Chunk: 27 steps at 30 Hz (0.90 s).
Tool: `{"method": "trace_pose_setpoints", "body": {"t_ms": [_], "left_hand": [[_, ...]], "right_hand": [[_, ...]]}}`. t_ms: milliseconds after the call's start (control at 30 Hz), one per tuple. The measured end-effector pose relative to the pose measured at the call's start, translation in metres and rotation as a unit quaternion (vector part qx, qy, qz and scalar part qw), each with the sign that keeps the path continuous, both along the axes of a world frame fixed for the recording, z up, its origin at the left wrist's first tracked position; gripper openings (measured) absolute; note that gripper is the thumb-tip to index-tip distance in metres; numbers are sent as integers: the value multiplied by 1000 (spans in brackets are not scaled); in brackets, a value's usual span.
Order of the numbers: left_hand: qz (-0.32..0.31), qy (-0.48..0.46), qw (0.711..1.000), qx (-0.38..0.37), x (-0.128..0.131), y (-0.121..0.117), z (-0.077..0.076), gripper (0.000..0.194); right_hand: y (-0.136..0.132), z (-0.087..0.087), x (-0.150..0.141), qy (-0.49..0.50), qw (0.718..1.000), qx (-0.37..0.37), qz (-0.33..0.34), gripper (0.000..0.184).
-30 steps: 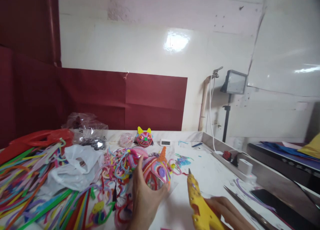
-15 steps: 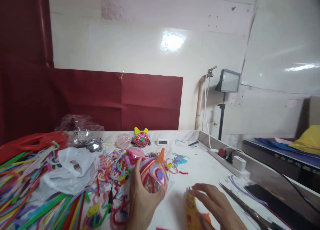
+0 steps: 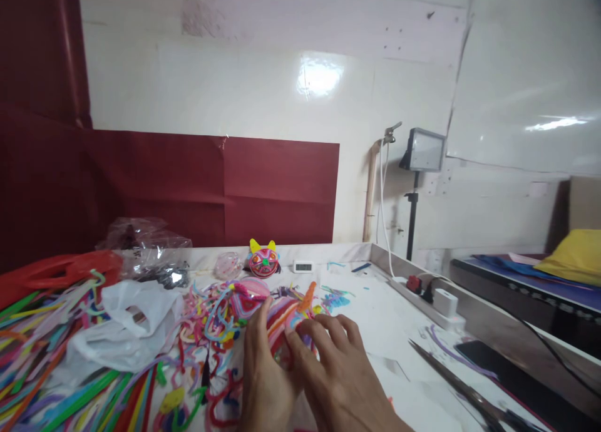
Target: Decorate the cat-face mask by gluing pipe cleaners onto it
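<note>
Upright on its edge, a rounded craft mask point(image 3: 278, 319) covered in bands of coloured pipe cleaner, with an orange horn point(image 3: 307, 297) on top, is between my hands. My left hand point(image 3: 267, 375) grips its left side, with the thumb and palm around it. Across the front and right of the mask lie the bent fingers of my right hand point(image 3: 338, 372), which covers much of its face. What the right fingertips pinch, if anything small, is hidden. A bit of orange point(image 3: 390, 404) shows beside my right wrist.
Loose pipe cleaners point(image 3: 84, 394) and a white plastic bag point(image 3: 131, 319) cover the left side. Behind stand a cat-eared mask point(image 3: 263, 262) and a small digital display point(image 3: 303, 267). Scissors point(image 3: 462, 385), a phone point(image 3: 507, 375) and a power strip point(image 3: 451, 321) lie right.
My right hand has moved left from the yellow item at the front of the table onto the face of the mask. My left hand still holds the mask.
</note>
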<state>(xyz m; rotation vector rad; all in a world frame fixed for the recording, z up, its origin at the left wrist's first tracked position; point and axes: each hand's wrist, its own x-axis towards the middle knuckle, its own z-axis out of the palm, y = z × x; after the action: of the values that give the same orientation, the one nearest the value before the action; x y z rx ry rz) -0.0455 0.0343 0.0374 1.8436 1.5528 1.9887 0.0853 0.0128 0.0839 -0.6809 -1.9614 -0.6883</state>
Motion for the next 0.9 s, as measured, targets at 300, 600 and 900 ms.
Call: {"method": "trace_pose_setpoints", "body": {"t_ms": [300,600,900], "left_hand": [[7,27,999,41,0,3,-2,44],[6,45,997,54,-6,6,-5,38],[-30,44,998,44,-10,4,-3,39]], "right_hand": [[1,1,-4,11,999,27,-14,33],[-4,7,-5,-27,998,3,-49,18],[-1,9,-12,-13,998,3,-55,13]]}}
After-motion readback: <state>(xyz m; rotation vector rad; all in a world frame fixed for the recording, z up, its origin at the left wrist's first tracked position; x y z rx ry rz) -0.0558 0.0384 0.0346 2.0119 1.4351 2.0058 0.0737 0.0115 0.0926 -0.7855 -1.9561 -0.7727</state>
